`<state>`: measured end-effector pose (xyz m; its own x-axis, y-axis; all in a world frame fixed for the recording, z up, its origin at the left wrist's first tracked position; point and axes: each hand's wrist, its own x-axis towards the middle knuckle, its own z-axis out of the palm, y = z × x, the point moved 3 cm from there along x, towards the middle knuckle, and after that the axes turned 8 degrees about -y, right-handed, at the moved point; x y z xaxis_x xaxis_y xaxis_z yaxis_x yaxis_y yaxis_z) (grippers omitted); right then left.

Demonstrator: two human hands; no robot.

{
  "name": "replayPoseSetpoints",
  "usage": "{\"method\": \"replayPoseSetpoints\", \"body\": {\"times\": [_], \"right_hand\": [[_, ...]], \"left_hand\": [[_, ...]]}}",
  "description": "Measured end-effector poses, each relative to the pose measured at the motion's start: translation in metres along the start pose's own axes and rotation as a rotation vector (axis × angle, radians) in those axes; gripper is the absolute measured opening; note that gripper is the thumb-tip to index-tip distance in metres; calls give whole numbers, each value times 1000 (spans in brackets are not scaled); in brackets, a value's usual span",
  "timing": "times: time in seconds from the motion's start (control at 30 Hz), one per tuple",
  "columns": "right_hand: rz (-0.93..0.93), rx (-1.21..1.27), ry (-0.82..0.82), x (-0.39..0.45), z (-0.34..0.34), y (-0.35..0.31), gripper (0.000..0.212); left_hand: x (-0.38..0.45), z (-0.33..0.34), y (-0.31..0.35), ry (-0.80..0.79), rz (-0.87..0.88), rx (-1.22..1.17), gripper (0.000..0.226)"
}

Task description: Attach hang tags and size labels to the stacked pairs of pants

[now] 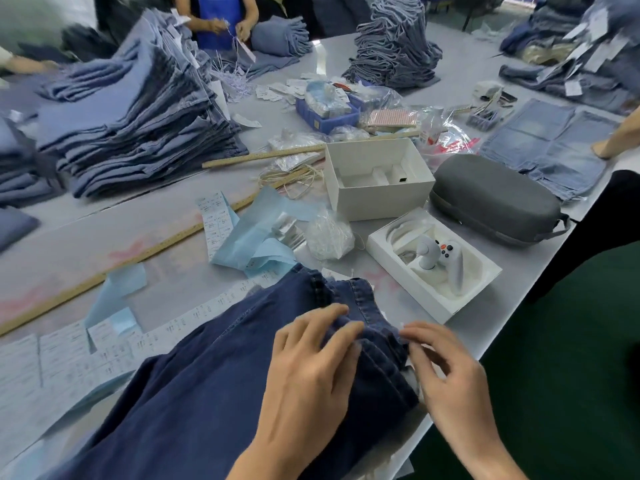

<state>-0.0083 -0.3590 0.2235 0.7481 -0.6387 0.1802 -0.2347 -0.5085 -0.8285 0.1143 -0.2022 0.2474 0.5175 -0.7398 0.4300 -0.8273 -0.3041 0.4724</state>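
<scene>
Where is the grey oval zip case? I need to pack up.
In the head view, the grey oval zip case lies right of centre by the table's edge, beside the empty white box.

Boxed white controller [439,255], grey case [495,199]
</scene>
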Motion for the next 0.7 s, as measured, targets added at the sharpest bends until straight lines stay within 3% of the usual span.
{"method": "replayPoseSetpoints", "body": {"times": [0.13,0.23,0.27,0.4,0.5,0.57,0.7], "right_hand": [[-85,-65,70,-25,0,1,38],[-68,149,242,-40,-6,-15,21],[-132,105,231,-40,-6,-25,17],[-559,-382,-138,-21,27,-60,35],[-452,-451,-375,-2,42,-43,40],[-440,-365,-428,0,42,-25,47],[-586,-424,-396,0,40,3,55]], "left_hand": [[-76,-12,-26,92,-51,51,33],[-117,-20,-44,41,-136,210,43],[-125,-20,-46,10,-180,257,49],[-138,-18,-37,-48,-264,306,44],[-154,-27,-42,-63,-368,313,47],[-177,-34,-49,-79,-463,328,50],[-233,-50,-61,-87,-696,364,65]]}}
